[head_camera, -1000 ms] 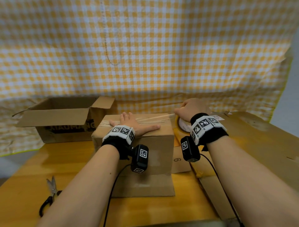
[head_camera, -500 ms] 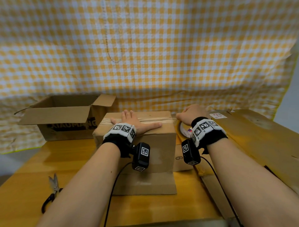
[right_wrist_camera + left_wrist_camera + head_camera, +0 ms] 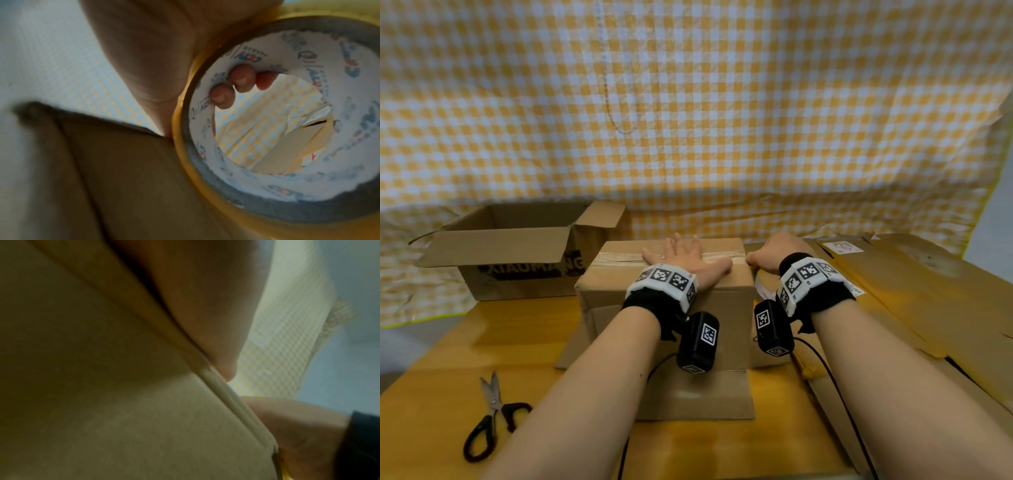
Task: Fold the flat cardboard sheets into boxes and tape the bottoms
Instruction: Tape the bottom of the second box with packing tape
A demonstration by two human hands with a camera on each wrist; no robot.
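Note:
A folded cardboard box [image 3: 667, 308] stands upside down in the middle of the wooden table, with a strip of clear tape [image 3: 619, 256] along its top seam. My left hand [image 3: 685, 257] lies flat on top of the box, fingers spread, pressing on the tape. My right hand [image 3: 774, 255] grips a roll of tape [image 3: 283, 129] at the box's right top edge; in the right wrist view its fingertips [image 3: 242, 79] curl inside the white printed core and the thumb sits outside. The box side [image 3: 102, 386] fills the left wrist view.
An open box [image 3: 517, 253] with black lettering stands at the back left. Scissors [image 3: 489, 418] lie near the front left. Flat cardboard sheets [image 3: 914, 294] cover the right side of the table. A yellow checked cloth [image 3: 688, 120] hangs behind.
My right hand has brought the tape roll down from above the box's right top edge to beside that edge, laying the tape. The left hand stays flat on top.

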